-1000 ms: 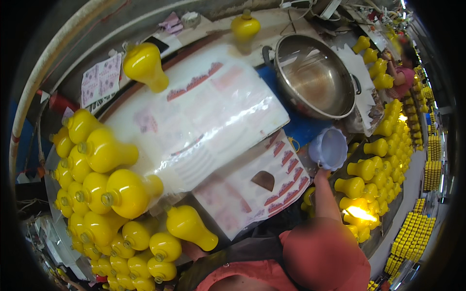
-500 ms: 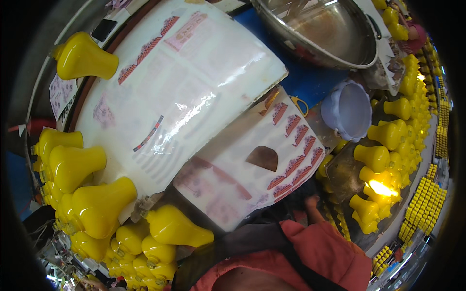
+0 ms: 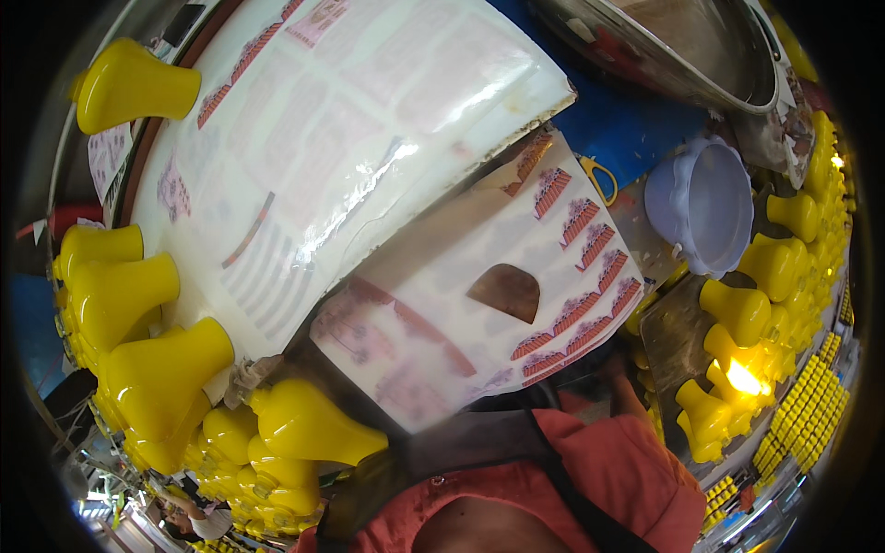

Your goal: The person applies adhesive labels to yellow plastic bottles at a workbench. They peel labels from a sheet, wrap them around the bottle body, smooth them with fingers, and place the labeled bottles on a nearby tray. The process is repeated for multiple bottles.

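My right forearm (image 3: 629, 398) comes out of a red sleeve beside the near right edge of a printed decal sheet (image 3: 433, 276). Its hand lies in shadow, and the fingers cannot be made out. My left hand is out of sight. The pale sheet carries rows of red and purple motifs and has a cut-out hole (image 3: 507, 293) near its middle. It lies against a glossy white board (image 3: 313, 157), where several wet decals are spread. Close to the sheet's far right corner are yellow-handled scissors (image 3: 601, 180).
A lilac scalloped bucket (image 3: 666, 198) and a large steel basin (image 3: 636, 46) stand at the right and far right. Yellow glazed vases (image 3: 166, 378) crowd the left; more yellow vases (image 3: 737, 313) fill the right. One yellow vase (image 3: 136, 88) lies on the board's far left.
The view has shifted, so the board and left vases appear farther left, the bucket and basin farther right. My right forearm shows slightly farther right. The sheet stays in place.
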`<state>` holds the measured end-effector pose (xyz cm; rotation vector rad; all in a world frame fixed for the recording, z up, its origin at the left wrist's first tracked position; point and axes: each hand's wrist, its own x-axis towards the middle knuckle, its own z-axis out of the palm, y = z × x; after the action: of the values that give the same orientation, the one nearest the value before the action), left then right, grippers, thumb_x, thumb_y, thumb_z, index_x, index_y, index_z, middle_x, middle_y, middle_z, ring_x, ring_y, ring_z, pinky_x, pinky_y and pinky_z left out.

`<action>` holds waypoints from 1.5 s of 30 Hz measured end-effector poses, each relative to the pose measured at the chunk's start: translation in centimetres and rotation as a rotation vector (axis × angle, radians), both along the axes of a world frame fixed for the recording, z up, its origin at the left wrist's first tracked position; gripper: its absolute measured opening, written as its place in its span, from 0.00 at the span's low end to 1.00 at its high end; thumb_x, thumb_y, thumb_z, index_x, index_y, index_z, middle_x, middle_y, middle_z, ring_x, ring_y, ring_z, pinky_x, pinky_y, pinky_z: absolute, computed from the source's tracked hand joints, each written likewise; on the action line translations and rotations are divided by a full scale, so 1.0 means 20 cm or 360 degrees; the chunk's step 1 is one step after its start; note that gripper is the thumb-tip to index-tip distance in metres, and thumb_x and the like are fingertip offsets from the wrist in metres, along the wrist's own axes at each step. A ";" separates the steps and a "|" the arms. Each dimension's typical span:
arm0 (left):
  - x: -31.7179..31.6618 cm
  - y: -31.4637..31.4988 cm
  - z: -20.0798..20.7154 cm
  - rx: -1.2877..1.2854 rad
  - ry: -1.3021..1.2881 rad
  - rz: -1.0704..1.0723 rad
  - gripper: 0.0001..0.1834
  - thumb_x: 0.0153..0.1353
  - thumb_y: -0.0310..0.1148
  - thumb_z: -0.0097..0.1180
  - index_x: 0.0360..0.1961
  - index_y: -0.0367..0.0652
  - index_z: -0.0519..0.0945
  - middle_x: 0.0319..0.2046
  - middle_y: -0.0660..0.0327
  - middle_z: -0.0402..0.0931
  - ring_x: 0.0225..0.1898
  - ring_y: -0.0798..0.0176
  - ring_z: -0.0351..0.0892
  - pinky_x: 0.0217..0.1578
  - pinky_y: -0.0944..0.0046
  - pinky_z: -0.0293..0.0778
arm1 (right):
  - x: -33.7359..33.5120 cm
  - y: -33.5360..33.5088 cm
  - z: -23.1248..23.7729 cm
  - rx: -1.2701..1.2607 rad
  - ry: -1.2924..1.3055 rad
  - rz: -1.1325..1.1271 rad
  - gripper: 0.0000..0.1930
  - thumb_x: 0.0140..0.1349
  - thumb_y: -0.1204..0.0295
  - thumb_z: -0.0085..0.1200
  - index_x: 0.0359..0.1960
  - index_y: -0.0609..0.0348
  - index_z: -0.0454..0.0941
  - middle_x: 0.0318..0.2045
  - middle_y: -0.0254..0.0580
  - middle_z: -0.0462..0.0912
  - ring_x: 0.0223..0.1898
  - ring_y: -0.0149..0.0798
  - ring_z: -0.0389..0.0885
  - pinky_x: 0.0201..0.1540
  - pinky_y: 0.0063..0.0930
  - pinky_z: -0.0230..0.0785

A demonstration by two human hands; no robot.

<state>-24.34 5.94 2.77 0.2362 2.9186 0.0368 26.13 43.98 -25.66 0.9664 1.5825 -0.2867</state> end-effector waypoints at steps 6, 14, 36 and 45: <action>0.02 0.00 -0.02 0.0030 0.0014 0.0019 0.32 0.60 0.47 0.64 0.63 0.43 0.74 0.59 0.48 0.75 0.63 0.42 0.71 0.60 0.46 0.66 | -0.22 -0.08 0.05 -0.0121 0.0214 -0.0238 0.41 0.55 0.55 0.65 0.69 0.59 0.68 0.66 0.55 0.74 0.69 0.53 0.71 0.71 0.45 0.64; 0.04 0.01 -0.06 0.0151 0.0040 0.0020 0.32 0.61 0.46 0.64 0.63 0.42 0.73 0.60 0.48 0.74 0.64 0.42 0.70 0.62 0.47 0.65 | -0.28 -0.19 0.01 -0.0180 0.0989 -0.0524 0.27 0.62 0.58 0.57 0.60 0.61 0.77 0.55 0.58 0.82 0.55 0.57 0.81 0.60 0.46 0.73; 0.00 0.02 -0.16 0.0822 0.0731 -0.0387 0.16 0.59 0.22 0.54 0.48 0.41 0.83 0.52 0.50 0.79 0.55 0.40 0.75 0.56 0.47 0.71 | -1.09 0.19 1.07 -0.0117 0.0851 0.0650 0.13 0.65 0.66 0.54 0.39 0.58 0.89 0.38 0.56 0.88 0.44 0.60 0.86 0.47 0.50 0.78; -0.02 -0.01 -0.21 0.0827 0.0845 -0.0388 0.15 0.58 0.22 0.53 0.45 0.41 0.85 0.47 0.52 0.81 0.50 0.41 0.76 0.52 0.47 0.73 | -1.85 0.26 1.76 0.0478 0.2739 0.0654 0.09 0.63 0.64 0.61 0.37 0.55 0.86 0.32 0.48 0.86 0.38 0.57 0.85 0.41 0.46 0.76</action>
<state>-24.66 5.75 -1.34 0.7894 3.3080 0.8137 -10.92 49.22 9.45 0.4341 3.3942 -0.6853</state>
